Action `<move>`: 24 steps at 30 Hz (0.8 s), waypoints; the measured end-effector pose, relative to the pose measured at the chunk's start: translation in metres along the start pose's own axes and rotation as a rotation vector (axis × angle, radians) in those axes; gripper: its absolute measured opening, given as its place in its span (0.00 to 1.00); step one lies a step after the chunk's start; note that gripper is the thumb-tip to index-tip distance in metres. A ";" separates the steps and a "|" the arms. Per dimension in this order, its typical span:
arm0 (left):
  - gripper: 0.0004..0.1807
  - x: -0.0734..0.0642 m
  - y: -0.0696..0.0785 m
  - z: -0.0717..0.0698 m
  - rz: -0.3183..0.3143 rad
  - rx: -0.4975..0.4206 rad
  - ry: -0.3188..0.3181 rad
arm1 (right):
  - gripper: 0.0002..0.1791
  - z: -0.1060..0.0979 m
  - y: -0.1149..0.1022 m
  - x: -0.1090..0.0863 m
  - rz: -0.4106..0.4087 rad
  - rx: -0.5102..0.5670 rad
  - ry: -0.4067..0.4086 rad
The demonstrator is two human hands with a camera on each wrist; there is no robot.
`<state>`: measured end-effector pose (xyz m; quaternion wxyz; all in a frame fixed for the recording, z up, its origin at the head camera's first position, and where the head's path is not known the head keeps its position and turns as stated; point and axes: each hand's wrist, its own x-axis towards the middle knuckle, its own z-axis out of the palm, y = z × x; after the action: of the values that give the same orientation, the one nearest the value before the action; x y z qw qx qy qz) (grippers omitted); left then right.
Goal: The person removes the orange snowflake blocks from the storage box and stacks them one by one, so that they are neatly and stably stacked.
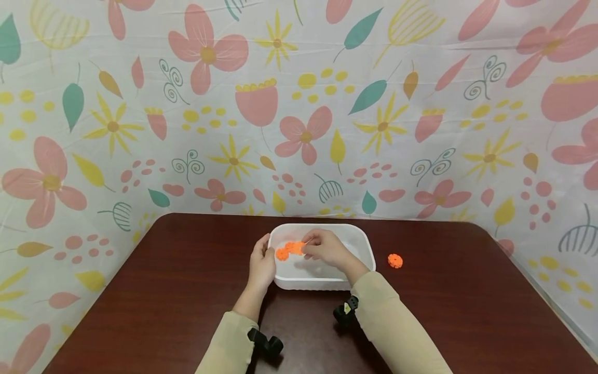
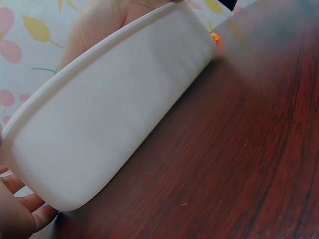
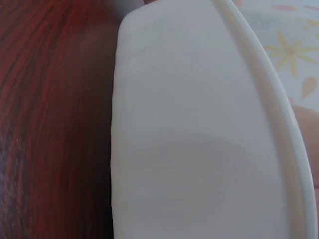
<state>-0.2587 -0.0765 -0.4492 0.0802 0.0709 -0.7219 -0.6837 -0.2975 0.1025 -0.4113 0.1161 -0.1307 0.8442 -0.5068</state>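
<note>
A white plastic basin point(image 1: 312, 284) stands on the table. My left hand point(image 1: 262, 265) grips its left side, and the fingers point(image 2: 35, 204) lie against its outer corner in the left wrist view. My right hand point(image 1: 327, 248) reaches over the right side into the basin and pinches an orange toothed piece point(image 1: 297, 248) between thumb and fingers. Left of that piece is a round orange gear-like disc point(image 1: 282, 254); whether they are joined I cannot tell. The basin's outer wall point(image 3: 189, 119) hides most of the right hand in the right wrist view.
Another round orange notched disc point(image 1: 395, 261) lies on the dark brown table point(image 1: 467, 296), right of the basin. A flower-patterned cloth point(image 1: 303, 78) hangs behind the table's far edge. Black wrist cameras are strapped to both sleeves.
</note>
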 end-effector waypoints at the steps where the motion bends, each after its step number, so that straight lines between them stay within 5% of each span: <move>1: 0.25 0.000 0.000 0.000 0.001 0.001 0.002 | 0.10 -0.002 0.001 -0.001 -0.001 0.004 0.002; 24: 0.25 0.002 -0.001 0.000 -0.012 0.003 0.008 | 0.15 -0.046 0.020 -0.023 -0.034 0.140 0.144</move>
<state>-0.2601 -0.0773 -0.4498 0.0790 0.0782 -0.7222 -0.6827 -0.2929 0.1570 -0.4065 0.0554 -0.0999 0.8104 -0.5747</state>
